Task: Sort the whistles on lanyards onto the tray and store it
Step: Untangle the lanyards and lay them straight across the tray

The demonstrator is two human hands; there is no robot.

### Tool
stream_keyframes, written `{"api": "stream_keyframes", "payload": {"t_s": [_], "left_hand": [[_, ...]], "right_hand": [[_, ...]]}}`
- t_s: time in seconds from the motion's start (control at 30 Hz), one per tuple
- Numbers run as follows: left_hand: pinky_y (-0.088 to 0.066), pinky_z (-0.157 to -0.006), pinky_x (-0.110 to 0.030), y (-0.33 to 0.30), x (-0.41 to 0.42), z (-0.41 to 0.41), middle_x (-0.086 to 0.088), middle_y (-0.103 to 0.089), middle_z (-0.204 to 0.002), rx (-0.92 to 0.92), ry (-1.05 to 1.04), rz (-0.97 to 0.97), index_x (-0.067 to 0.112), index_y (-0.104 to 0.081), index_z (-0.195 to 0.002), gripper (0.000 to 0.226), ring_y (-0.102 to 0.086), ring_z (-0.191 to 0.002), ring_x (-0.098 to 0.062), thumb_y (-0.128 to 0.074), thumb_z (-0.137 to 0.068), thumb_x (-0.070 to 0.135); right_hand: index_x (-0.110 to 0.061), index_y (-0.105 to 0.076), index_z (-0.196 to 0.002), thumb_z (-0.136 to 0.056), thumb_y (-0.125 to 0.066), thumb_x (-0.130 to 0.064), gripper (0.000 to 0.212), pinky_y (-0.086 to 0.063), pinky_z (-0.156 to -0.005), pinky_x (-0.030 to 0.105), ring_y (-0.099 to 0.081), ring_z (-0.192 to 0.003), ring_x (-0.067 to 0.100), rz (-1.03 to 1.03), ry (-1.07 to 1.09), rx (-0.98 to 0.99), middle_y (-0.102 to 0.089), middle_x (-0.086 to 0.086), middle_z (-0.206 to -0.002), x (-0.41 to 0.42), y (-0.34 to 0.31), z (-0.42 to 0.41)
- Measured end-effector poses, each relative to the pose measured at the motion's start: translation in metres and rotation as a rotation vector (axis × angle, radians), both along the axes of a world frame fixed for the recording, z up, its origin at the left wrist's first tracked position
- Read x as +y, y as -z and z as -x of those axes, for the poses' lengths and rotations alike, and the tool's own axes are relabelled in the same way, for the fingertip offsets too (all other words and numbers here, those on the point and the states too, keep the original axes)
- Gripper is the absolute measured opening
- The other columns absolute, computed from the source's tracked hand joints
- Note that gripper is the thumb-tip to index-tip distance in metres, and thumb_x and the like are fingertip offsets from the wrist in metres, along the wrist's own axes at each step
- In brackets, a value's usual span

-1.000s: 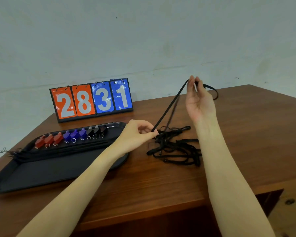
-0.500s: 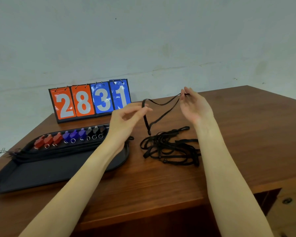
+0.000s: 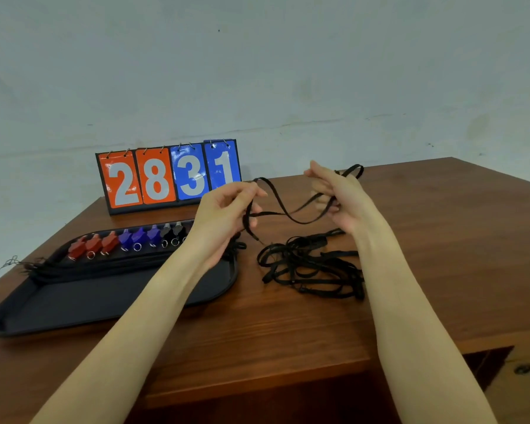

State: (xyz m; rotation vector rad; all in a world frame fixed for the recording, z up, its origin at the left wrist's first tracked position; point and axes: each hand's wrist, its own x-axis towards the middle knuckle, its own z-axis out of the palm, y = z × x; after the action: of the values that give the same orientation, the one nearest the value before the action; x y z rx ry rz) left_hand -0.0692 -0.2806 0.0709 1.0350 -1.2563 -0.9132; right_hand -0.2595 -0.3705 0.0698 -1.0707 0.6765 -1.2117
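Pale, scuffed wall [image 3: 288,71] rises behind a brown wooden tabletop [image 3: 441,240], seen from the head camera looking forward and down.

At the back left of the tabletop stands a flip scoreboard [image 3: 169,175], its two orange cards reading 2 and 8 and its two blue cards reading 3 and 1. In front of it lies a black tray [image 3: 104,298], long side toward the wall. Along the tray's far edge sits a row of whistles: three red whistles [image 3: 94,244], then three blue whistles [image 3: 140,237], then black whistles [image 3: 173,232], the last of them partly hidden behind the left forearm. Their dark cords are gathered in a bundle [image 3: 98,266] that runs leftward along the tray and ends in loose strands over its left end.

Just to the right of the tray, on the bare wood, lies a tangled heap of black lanyards [image 3: 312,264].

Both hands are raised above that heap. The left hand [image 3: 224,215] has its fingers curled, pinching one black lanyard strap [image 3: 291,215] near its end, which dangles below the fingers. The strap sags across to the right hand [image 3: 340,197], where it loops around the curled fingers and shows again as a loop beyond the fingertips.
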Motion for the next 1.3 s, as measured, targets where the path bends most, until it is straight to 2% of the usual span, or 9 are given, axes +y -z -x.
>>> {"api": "stream_keyframes", "payload": {"t_s": [0.13,0.27,0.47,0.6,0.67,0.73,0.93,1.17,1.3], "left_hand": [[-0.053,-0.067,-0.015,0.000,0.000,-0.011,0.002,-0.071,-0.082,-0.338,-0.198,0.040,0.017,-0.075,-0.091,0.013,-0.060,-0.060,-0.004,-0.063,-0.089,0.021],[-0.050,-0.068,-0.016,-0.007,0.002,-0.026,0.003,-0.072,-0.087,-0.357,-0.147,-0.130,0.016,-0.076,-0.088,0.010,-0.063,-0.079,-0.002,-0.069,-0.084,0.020],[-0.042,-0.045,-0.018,-0.014,0.005,-0.025,-0.013,-0.071,-0.079,-0.238,0.142,-0.318,0.003,-0.066,-0.099,0.022,-0.051,-0.050,-0.010,-0.057,-0.094,0.023],[-0.041,-0.058,-0.024,-0.008,0.001,-0.025,-0.005,-0.058,-0.070,-0.261,0.201,-0.329,0.005,-0.061,-0.110,0.022,-0.045,-0.055,-0.011,-0.049,-0.099,0.019],[-0.041,-0.064,-0.026,-0.007,0.000,-0.024,-0.007,-0.062,-0.079,-0.209,0.225,-0.284,0.005,-0.059,-0.119,0.025,-0.049,-0.062,-0.010,-0.046,-0.098,0.006],[-0.044,-0.067,-0.024,-0.005,-0.001,-0.021,-0.009,-0.066,-0.091,-0.218,0.223,-0.240,0.008,-0.058,-0.124,0.033,-0.055,-0.069,-0.009,-0.045,-0.095,-0.003],[-0.049,-0.062,-0.020,0.001,-0.003,-0.008,-0.005,-0.074,-0.094,-0.436,0.078,-0.026,0.010,-0.057,-0.120,0.029,-0.062,-0.069,-0.011,-0.051,-0.094,-0.001],[-0.046,-0.057,-0.019,0.007,-0.009,-0.005,-0.001,-0.074,-0.083,-0.390,0.008,0.042,0.008,-0.054,-0.117,0.024,-0.059,-0.060,-0.008,-0.055,-0.093,0.003],[-0.048,-0.058,-0.018,0.009,-0.010,-0.006,-0.001,-0.073,-0.080,-0.377,-0.023,0.035,0.008,-0.056,-0.114,0.022,-0.059,-0.058,-0.007,-0.057,-0.093,0.004]], "right_hand": [[-0.007,-0.059,-0.086,-0.103,-0.036,-0.028,0.035,-0.017,-0.032,0.017,-0.020,-0.033,0.004,-0.159,0.055,-0.191,-0.031,-0.009,-0.042,-0.006,0.004,0.002],[-0.006,-0.058,-0.089,-0.104,-0.032,-0.025,0.036,-0.020,-0.029,0.016,-0.028,-0.030,0.004,-0.281,0.169,-0.381,-0.041,-0.006,-0.044,-0.014,0.008,0.015],[0.001,-0.058,-0.097,-0.105,-0.029,-0.025,0.039,-0.029,-0.032,0.015,-0.039,-0.031,0.007,-0.487,0.121,-0.740,-0.050,0.002,-0.046,-0.012,0.012,0.012],[0.000,-0.044,-0.130,-0.103,-0.034,-0.015,0.032,-0.050,-0.043,0.020,-0.063,-0.067,0.021,-0.571,0.175,-0.956,-0.062,0.022,-0.097,-0.015,0.016,0.018],[-0.009,-0.039,-0.137,-0.098,-0.045,-0.007,0.039,-0.060,-0.068,0.034,-0.056,-0.113,0.037,-0.569,0.170,-0.793,-0.034,0.023,-0.145,-0.015,0.014,0.019],[-0.017,-0.044,-0.131,-0.093,-0.054,-0.001,0.043,-0.054,-0.090,0.047,-0.036,-0.131,0.046,-0.541,0.143,-0.528,-0.010,0.019,-0.155,-0.005,0.009,0.015],[-0.005,-0.060,-0.117,-0.092,-0.054,-0.006,0.025,-0.056,-0.087,0.037,-0.069,-0.090,0.019,0.072,0.379,0.777,-0.060,0.015,-0.129,0.002,0.005,0.003],[-0.013,-0.070,-0.106,-0.103,-0.027,-0.042,0.052,-0.037,-0.106,0.034,-0.063,-0.104,0.011,0.328,-0.130,0.766,-0.072,0.002,-0.103,0.018,0.003,-0.027],[-0.015,-0.061,-0.067,-0.100,-0.033,-0.050,0.055,-0.048,-0.083,0.031,-0.059,-0.059,0.007,0.312,-0.233,0.732,-0.062,0.000,-0.058,0.017,0.005,-0.028]]}}
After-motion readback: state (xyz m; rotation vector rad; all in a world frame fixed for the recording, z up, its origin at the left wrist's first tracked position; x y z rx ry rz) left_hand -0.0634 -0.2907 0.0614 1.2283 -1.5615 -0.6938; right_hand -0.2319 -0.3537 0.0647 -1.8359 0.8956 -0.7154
